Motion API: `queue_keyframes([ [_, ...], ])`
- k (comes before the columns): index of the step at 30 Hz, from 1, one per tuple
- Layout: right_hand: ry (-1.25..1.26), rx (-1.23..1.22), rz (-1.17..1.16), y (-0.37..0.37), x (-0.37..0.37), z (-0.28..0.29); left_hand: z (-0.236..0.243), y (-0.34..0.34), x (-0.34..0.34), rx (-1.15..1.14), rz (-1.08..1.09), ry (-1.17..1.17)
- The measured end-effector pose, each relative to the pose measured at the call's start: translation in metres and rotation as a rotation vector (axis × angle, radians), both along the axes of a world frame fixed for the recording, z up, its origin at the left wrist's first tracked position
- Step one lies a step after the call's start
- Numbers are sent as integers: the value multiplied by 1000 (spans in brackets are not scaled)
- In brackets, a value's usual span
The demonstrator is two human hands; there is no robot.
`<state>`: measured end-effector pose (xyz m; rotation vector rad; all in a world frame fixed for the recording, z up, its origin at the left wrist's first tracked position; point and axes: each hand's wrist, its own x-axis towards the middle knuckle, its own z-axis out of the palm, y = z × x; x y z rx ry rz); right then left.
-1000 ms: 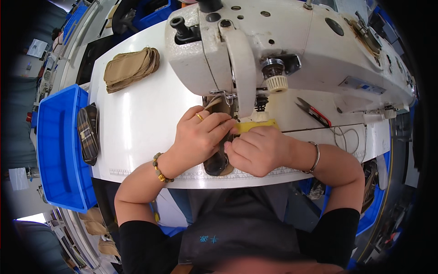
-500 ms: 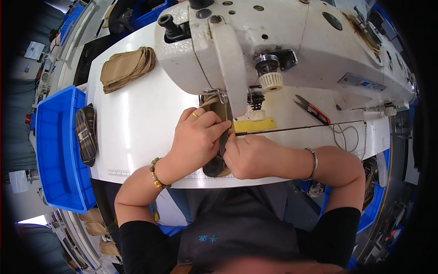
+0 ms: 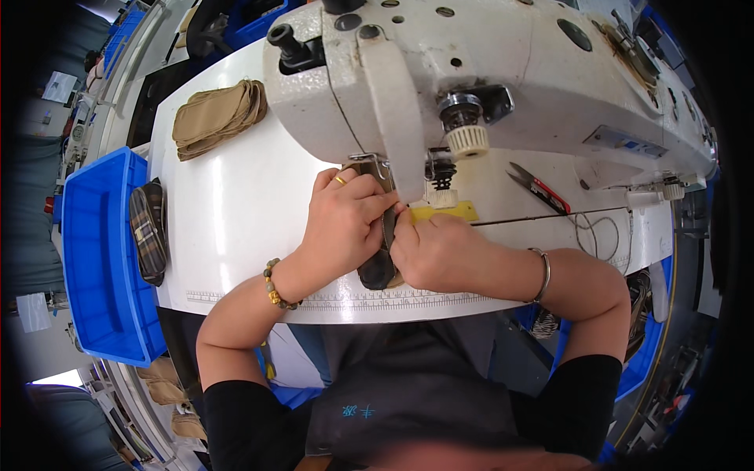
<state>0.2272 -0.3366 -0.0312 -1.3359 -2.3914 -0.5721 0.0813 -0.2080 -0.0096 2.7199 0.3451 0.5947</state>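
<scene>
A narrow brown-and-black fabric piece (image 3: 377, 271), with what looks like a zipper along it, lies under the head of a white sewing machine (image 3: 495, 86). On its left side my left hand (image 3: 343, 216) presses and pinches it, fingers bent and thumb pointing right. My right hand (image 3: 434, 250) is closed on its right edge, thumb and forefinger pinched close to the left thumb. Both hands sit just in front of the needle area, which the machine head and my fingers mostly hide. A yellow strip (image 3: 463, 210) lies beyond my right hand.
Red-handled thread snips (image 3: 540, 188) and a loose cord (image 3: 593, 235) lie on the right of the white table (image 3: 228, 228). At its far left is a stack of tan fabric pieces (image 3: 216, 118). A plaid pouch (image 3: 148, 231) leans beside a blue bin (image 3: 106, 259) at the left edge.
Both hands and the fabric piece have moved slightly away from me, toward the machine. The piece's near end has drawn back from the table's front edge, uncovering more of the printed ruler.
</scene>
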Motion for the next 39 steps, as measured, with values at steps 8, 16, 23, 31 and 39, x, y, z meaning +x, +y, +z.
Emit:
queue_keyframes([
  [8,-77,-36,60,-17,-10,13,14,-22,-20,205,2,119],
  [16,-101,-4,37,-21,-14,12,15,-23,-19,191,-25,151],
  [23,-90,-55,51,-22,-14,13,12,-21,-16,158,-40,136],
  [31,4,45,-13,-7,-5,-2,4,3,2,121,-20,53],
  [39,104,-12,-26,4,1,-5,-1,16,4,202,19,75],
])
